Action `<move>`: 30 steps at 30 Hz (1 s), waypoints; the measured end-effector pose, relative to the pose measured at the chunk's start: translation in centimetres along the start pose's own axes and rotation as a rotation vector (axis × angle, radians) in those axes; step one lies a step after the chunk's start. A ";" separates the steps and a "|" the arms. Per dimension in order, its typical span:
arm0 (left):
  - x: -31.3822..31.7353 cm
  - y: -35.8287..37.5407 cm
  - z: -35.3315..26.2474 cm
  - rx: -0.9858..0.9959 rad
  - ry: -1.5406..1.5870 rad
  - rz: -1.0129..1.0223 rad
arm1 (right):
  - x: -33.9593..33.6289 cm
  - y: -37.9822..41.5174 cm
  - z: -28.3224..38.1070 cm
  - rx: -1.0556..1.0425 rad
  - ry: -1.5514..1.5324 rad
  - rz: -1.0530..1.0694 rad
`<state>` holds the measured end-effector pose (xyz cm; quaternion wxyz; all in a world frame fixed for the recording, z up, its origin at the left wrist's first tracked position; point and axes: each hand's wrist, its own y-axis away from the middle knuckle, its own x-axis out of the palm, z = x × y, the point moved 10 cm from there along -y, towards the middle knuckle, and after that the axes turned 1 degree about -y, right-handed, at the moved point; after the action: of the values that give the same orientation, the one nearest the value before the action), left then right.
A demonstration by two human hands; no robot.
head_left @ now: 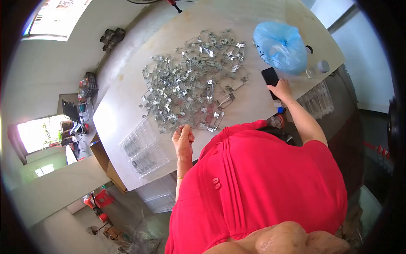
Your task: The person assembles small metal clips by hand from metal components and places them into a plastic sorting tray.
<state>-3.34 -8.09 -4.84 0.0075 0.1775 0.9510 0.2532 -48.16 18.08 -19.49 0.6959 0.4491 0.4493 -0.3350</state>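
L hand (183, 139): grip curled closed at 6 o'clock edge of metal clip pile (190, 84); can't tell if a clip is held. R hand (281, 89): on black phone (269, 76), thumb over its edge; firm grasp or light touch, can't tell. Phone on counter (249, 106), approx 3 o'clock of pile. Blue plastic bag (281, 46) at phone's 1 o'clock. Clear plastic tray (146, 148), pile's 7 o'clock.

The surface (115, 113) held a heap of metal parts (182, 86), clear trays (146, 149), a blue bag (281, 47), a black phone (269, 76) and a capped clear container (322, 67).
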 end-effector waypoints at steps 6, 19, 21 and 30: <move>-2.0 0.6 -4.4 0.086 -0.032 0.092 | -4.5 4.4 10.5 -0.430 -0.547 0.198; -5.5 4.3 -10.7 0.294 -0.020 0.193 | -9.8 34.1 39.0 -0.814 -0.899 0.798; -5.9 4.2 -10.4 0.285 -0.041 0.261 | -8.7 35.3 39.6 -0.765 -0.969 0.833; -8.0 4.0 -9.8 0.193 -0.023 0.364 | -6.5 36.4 39.9 -0.632 -0.997 0.764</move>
<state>4.49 -12.27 4.99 -0.0445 0.3491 0.9229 0.1562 -5.99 -4.89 5.99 0.9851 0.1445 -0.0368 -0.0861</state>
